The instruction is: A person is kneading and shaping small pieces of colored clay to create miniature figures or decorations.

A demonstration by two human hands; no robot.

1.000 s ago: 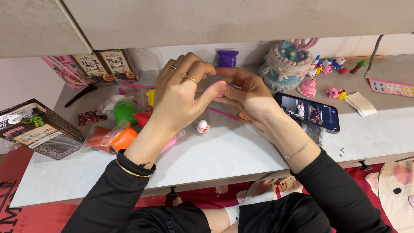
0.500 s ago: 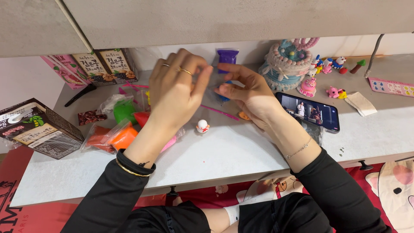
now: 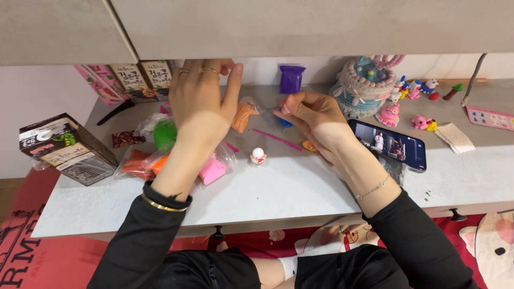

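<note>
**On a pale grey surface, 2 hands work over clay packets**

Under a low cabinet front, the surface [image 3: 300, 187] carries clay bags, a phone [image 3: 389, 144] and a small white figure [image 3: 258, 156]. The left hand [image 3: 201, 101] is raised with fingers spread, its grip wide and holding nothing. The right hand [image 3: 313, 115] pinches a blue clay piece [image 3: 284, 122], mostly hidden by fingers, near an orange clay bag [image 3: 243, 115].

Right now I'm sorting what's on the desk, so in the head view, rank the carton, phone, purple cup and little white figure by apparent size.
1. Carton, nearest the camera, so unsure
2. Phone
3. Purple cup
4. White figure
</note>
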